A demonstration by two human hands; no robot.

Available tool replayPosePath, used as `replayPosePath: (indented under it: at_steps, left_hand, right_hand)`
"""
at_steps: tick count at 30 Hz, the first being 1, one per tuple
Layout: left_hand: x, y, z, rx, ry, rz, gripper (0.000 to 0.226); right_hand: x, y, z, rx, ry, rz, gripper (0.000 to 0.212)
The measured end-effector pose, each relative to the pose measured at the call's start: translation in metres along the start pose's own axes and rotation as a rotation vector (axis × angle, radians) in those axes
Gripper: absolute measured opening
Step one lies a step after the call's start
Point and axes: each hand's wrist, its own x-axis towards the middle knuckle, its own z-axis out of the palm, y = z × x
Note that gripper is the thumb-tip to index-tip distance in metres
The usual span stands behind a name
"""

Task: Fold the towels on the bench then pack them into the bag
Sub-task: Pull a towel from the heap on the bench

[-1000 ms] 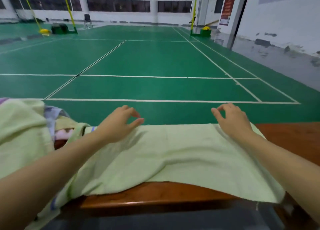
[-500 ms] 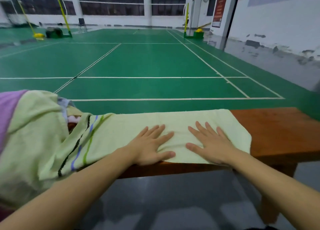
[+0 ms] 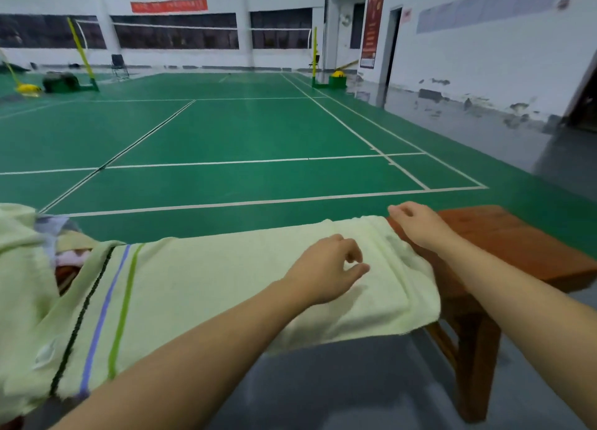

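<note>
Towel [image 3: 226, 287] lies along the bench [image 3: 517, 245]. Left hand [image 3: 326, 268] hovers over it, fingers loosely curled, holding nothing. Right hand [image 3: 420, 226] at towel's far right corner; grip unclear.

An indoor sports hall, probably for badminton: a green court floor [image 3: 226, 132] with white boundary lines [image 3: 206, 163], a stretched net [image 3: 181, 25] on yellow posts [image 3: 315, 54].

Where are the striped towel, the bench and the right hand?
striped towel [image 3: 226, 277], head view, plain middle of the cloth
bench [image 3: 504, 235], head view, bare wooden seat right of the towel
right hand [image 3: 420, 224], head view, back of the hand
</note>
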Motion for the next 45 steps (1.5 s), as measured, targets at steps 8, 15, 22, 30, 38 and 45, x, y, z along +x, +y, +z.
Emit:
replayPosePath:
  at_steps: [8, 15, 22, 30, 38, 45]
  left_hand:
    - [0.110, 0.029, 0.053, -0.105, -0.105, -0.212, 0.032]
    - [0.146, 0.030, 0.067, -0.038, -0.296, -0.332, 0.028]
    - [0.134, 0.024, 0.053, -0.219, -0.337, -0.372, 0.024]
    - [0.099, 0.036, 0.054, -0.808, -0.068, -0.498, 0.018]
    - [0.102, 0.060, 0.066, -0.329, -0.069, -0.321, 0.013]
    - [0.103, 0.085, 0.088, -0.126, -0.090, -0.310, 0.041]
  right_hand:
    - [0.116, 0.020, 0.045, -0.417, -0.294, 0.235, 0.086]
    - [0.151, 0.008, 0.053, -0.284, -0.364, 0.165, 0.060]
    - [0.136, 0.014, 0.036, 0.391, -0.120, 0.161, 0.029]
    - [0.109, 0.028, 0.020, 0.490, 0.022, 0.202, 0.029]
    - [0.090, 0.033, 0.009, 0.569, -0.074, 0.194, 0.034]
    - [0.087, 0.044, 0.013, 0.581, -0.137, 0.236, 0.031]
